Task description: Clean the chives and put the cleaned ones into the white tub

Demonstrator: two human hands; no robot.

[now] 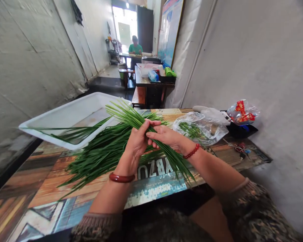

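1. Head view, hands: the left hand [139, 137] is closed around a held bunch [176, 160] of long green leaves, thumb laid across it; the right hand [168, 136] meets it from the other side, thumb and fingers pinching the same bunch.
2. Head view, held bunch: it is raised above the middle of the counter [44, 183], pale ends toward the far edge, darker tips slanting toward the near edge.
3. Head view, portion unheld: a large leaf heap [97, 153] spreads from mid-counter toward the left edge, pale ends to the right.
4. Head view, surroundings: a white tub [74, 146] occupies the far left corner, a few leaves lying inside; a clear plastic bag [218, 135] with short green sprigs [192, 130] lies near the far edge, right of centre.
5. Progress, as judged: one bunch is gathered in hand, while the heap suggests much is left. Whether any leaves are finished cannot be told.
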